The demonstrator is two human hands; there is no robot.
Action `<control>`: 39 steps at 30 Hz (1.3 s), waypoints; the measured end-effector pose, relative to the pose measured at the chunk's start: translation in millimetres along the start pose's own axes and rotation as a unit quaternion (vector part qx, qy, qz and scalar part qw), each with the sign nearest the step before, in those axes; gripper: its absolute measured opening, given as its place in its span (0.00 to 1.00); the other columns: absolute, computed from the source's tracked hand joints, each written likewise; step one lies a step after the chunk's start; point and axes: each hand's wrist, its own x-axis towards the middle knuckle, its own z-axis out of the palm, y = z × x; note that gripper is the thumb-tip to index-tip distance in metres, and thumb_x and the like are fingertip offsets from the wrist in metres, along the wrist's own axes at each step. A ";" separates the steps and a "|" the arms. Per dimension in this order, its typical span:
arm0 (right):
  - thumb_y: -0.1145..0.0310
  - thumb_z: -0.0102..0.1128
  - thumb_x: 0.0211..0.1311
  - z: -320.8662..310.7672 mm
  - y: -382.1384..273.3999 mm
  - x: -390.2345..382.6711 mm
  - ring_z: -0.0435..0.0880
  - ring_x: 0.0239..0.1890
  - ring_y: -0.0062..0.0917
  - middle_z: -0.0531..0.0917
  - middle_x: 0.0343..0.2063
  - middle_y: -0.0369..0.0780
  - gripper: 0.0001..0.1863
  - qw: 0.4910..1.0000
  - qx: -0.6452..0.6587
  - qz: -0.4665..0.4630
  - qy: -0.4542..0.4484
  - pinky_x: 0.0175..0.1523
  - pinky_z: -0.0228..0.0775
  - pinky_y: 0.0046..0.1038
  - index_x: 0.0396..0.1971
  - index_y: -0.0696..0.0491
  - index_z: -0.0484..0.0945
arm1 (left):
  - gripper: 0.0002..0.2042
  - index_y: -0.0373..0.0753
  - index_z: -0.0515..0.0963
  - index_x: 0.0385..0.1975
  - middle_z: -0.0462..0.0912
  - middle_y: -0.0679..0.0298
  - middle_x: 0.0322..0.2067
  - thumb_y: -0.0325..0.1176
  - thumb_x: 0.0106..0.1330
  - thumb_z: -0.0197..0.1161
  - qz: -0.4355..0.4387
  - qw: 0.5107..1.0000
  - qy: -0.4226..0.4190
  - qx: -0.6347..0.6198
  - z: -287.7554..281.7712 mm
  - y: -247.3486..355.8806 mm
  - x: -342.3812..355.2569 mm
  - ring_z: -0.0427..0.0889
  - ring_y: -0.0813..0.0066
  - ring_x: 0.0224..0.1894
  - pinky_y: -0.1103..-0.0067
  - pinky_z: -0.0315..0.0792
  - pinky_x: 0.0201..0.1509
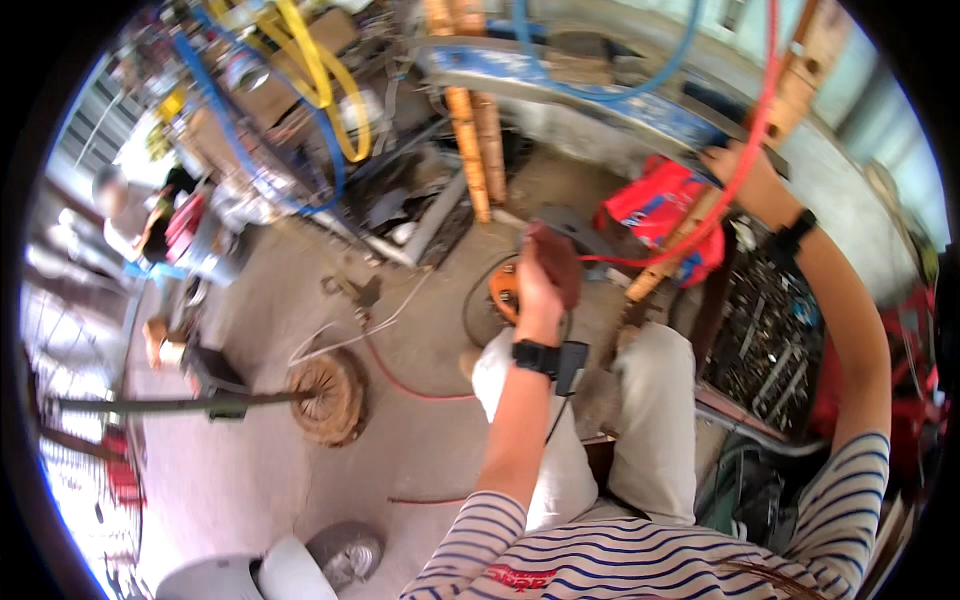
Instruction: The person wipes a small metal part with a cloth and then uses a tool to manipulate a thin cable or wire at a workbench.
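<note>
My left hand (540,290) is closed round a reddish-brown, flat-sided piece (558,263), held out above my knees; its exact kind does not show. Behind that hand, low near the floor, is an orange round object (503,291), partly hidden. My right hand (742,172) reaches out to the right end of a narrow blue bench (600,80). Its fingers are curled at a dark part there, and what lies in them is blurred. A red hose (752,150) hangs down just in front of this hand.
Below my right arm sits a tray of metal bits (765,335). A red-and-blue bag (660,205) lies under the bench beside a wooden leg (655,275). On the left are a round wooden base (328,397) with a pole, yellow hoses (318,70) and a seated person (185,225).
</note>
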 end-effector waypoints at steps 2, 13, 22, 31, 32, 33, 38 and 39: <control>0.72 0.54 0.46 -6.8 -13.2 17.2 0.79 0.29 0.29 0.80 0.30 0.36 0.16 0.995 -0.052 0.023 -0.076 0.31 0.72 0.28 0.39 0.52 0.76 | 0.14 0.43 0.73 0.45 0.79 0.71 0.40 0.42 0.70 0.44 0.004 0.998 0.038 0.056 -3.9 12.8 0.9 0.77 0.79 0.43 0.81 0.69 0.49; 0.71 0.51 0.50 10.9 -21.4 44.9 0.80 0.23 0.30 0.78 0.17 0.40 0.12 0.998 -0.046 0.041 -0.024 0.25 0.71 0.31 0.37 0.54 0.77 | 0.20 0.41 0.67 0.51 0.74 0.59 0.48 0.48 0.69 0.40 -0.024 0.982 0.083 0.166 37.6 -18.2 -5.1 0.72 0.66 0.51 0.71 0.66 0.55; 0.73 0.49 0.51 -12.5 -27.2 43.0 0.81 0.29 0.30 0.81 0.39 0.37 0.18 0.993 -0.036 0.079 -0.083 0.30 0.73 0.30 0.45 0.54 0.74 | 0.20 0.42 0.66 0.52 0.73 0.60 0.50 0.48 0.69 0.39 -0.033 0.982 0.076 0.170 33.7 -15.1 1.3 0.73 0.66 0.51 0.71 0.66 0.55; 0.73 0.51 0.49 -28.6 -18.6 3.8 0.80 0.32 0.30 0.80 0.36 0.37 0.20 0.995 0.005 0.045 -0.085 0.33 0.73 0.29 0.46 0.54 0.74 | 0.19 0.40 0.67 0.51 0.75 0.59 0.48 0.45 0.70 0.39 -0.033 0.985 0.093 0.142 38.2 -15.9 -1.1 0.73 0.66 0.50 0.72 0.66 0.56; 0.73 0.51 0.49 -29.3 -15.8 4.8 0.80 0.31 0.29 0.80 0.34 0.36 0.20 0.996 0.001 0.036 -0.082 0.33 0.73 0.28 0.46 0.54 0.74 | 0.19 0.40 0.67 0.51 0.75 0.59 0.48 0.45 0.70 0.39 -0.034 0.985 0.094 0.143 38.5 -17.5 -2.1 0.73 0.66 0.50 0.72 0.66 0.56; 0.73 0.51 0.49 -28.8 -12.9 5.9 0.80 0.29 0.28 0.81 0.31 0.36 0.20 0.996 -0.002 0.028 -0.079 0.32 0.73 0.28 0.45 0.54 0.75 | 0.19 0.40 0.67 0.51 0.75 0.58 0.47 0.45 0.70 0.38 -0.022 0.985 0.095 0.145 39.7 -19.9 -2.4 0.73 0.66 0.50 0.71 0.66 0.55; 0.71 0.53 0.48 -12.5 -23.5 27.2 0.80 0.24 0.28 0.79 0.20 0.36 0.10 0.996 -0.056 0.028 -0.066 0.28 0.71 0.29 0.33 0.51 0.76 | 0.19 0.40 0.67 0.50 0.75 0.58 0.47 0.45 0.70 0.39 -0.045 0.982 0.095 0.158 28.6 -23.1 0.7 0.74 0.64 0.49 0.70 0.67 0.55; 0.72 0.54 0.47 -15.1 -22.5 31.6 0.81 0.24 0.29 0.79 0.19 0.37 0.08 0.994 -0.063 0.043 -0.081 0.28 0.71 0.29 0.30 0.51 0.77 | 0.19 0.40 0.67 0.50 0.75 0.57 0.47 0.46 0.70 0.39 -0.038 0.985 0.096 0.139 33.6 -27.1 2.5 0.74 0.63 0.49 0.70 0.67 0.54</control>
